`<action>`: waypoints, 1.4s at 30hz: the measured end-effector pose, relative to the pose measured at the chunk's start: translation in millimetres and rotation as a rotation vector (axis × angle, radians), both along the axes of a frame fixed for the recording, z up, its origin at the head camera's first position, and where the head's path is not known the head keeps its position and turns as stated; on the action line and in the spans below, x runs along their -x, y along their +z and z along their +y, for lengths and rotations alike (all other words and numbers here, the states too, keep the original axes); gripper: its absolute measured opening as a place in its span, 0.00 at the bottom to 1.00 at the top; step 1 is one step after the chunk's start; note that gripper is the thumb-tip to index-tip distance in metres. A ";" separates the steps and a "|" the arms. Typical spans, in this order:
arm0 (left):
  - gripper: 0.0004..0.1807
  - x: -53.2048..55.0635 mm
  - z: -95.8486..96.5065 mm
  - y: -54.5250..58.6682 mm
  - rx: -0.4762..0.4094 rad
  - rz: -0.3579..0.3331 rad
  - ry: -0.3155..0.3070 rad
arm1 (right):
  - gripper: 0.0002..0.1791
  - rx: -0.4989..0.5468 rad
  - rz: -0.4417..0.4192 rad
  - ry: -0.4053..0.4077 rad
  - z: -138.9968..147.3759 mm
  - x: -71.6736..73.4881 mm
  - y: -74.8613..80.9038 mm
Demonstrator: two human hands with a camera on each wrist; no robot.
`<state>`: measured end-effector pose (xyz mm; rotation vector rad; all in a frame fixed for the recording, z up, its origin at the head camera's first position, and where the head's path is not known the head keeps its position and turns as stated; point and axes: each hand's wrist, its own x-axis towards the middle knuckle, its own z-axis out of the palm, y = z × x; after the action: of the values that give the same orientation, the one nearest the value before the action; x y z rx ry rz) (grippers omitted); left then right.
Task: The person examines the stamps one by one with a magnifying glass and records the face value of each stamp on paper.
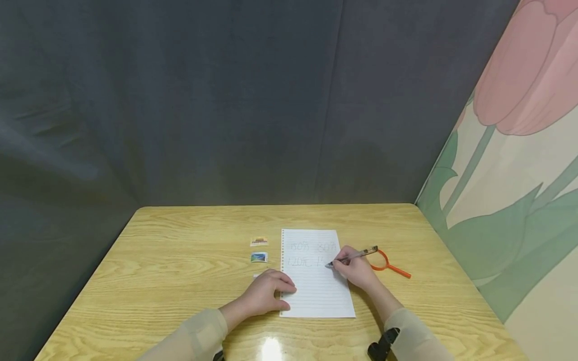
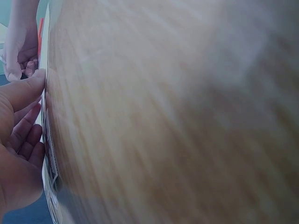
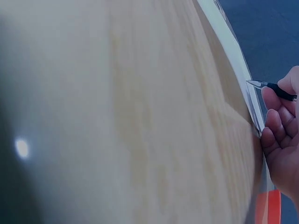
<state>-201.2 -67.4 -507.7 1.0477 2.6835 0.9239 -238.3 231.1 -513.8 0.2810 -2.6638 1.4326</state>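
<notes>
Lying at the left of the paper, two small picture cards sit on the wooden worktop: one card at about 10 o'clock from the left hand, a second card just below it, and a pale scrap at the hand's fingertips that is too small to make out. The left hand rests flat at the sheet's 9 o'clock edge, its grip loose and apart, fingers relaxed on the lined sheet of paper, holding it down. The sheet lies mid-worktop, its short edge toward the person, with faint handwriting on the top two lines. The right hand sits on the sheet's 3 o'clock side, its grip pinched round a pen whose tip touches the paper on the second line. Just beyond that hand, at 2 o'clock from it, an orange magnifying glass lies on the worktop, handle pointing toward 4 o'clock
</notes>
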 end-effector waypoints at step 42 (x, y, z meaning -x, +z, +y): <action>0.20 -2.0 0.7 1.7 0.002 0.007 0.001 | 0.06 0.050 -0.053 -0.131 0.7 4.8 -0.7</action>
<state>-199.2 -66.8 -506.0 1.0515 2.6901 0.9185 -243.1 231.8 -514.5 0.0635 -2.6279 1.4832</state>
